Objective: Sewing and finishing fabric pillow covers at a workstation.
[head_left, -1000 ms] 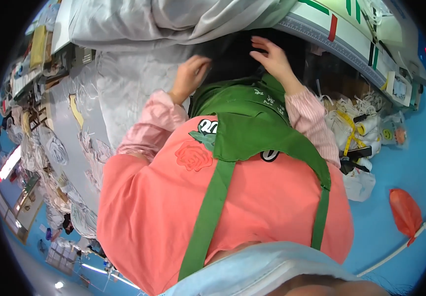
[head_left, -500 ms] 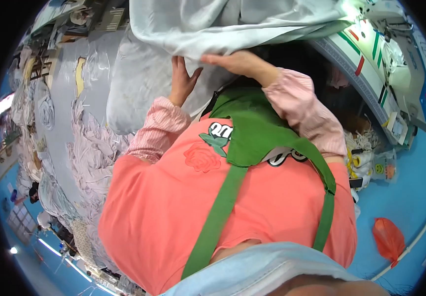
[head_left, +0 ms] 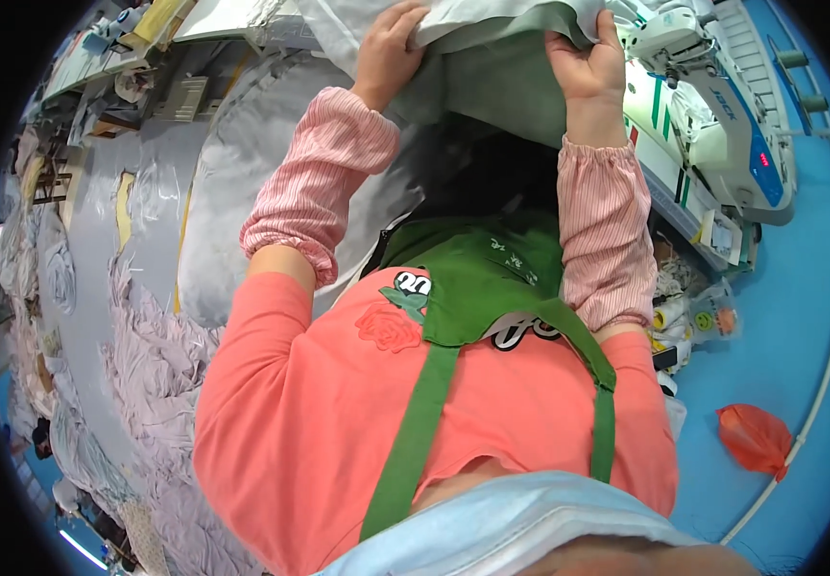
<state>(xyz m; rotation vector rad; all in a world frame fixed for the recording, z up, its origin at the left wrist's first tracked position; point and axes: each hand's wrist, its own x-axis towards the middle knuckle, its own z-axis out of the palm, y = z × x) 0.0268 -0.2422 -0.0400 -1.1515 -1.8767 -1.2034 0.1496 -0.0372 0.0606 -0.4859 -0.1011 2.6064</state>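
A wide piece of light grey fabric [head_left: 496, 82] is held up at the top of the view, its hem spread between my two hands. Fingers curled over the edge, my left hand [head_left: 391, 53] grips it at the left. My right hand [head_left: 589, 72] pinches the edge farther right, thumb up, beside the white sewing machine [head_left: 736, 125]. The darker underside of the cloth faces me between the hands. More grey fabric [head_left: 252, 163] lies in a broad heap left of my left forearm. Pink striped sleeve covers wrap both forearms.
Crumpled pale pink cloth [head_left: 160, 336] lies at the left on the grey surface. The machine's white table [head_left: 669, 144] runs along the right. Below it are thread spools [head_left: 667, 317] and a clear bag [head_left: 717, 312]. A red plastic bag [head_left: 756, 437] sits on the blue floor beside a white pipe [head_left: 818, 403].
Both hands have moved up and apart, the right one farther right. They have taken hold of the fabric's edge and lifted it, baring its underside.
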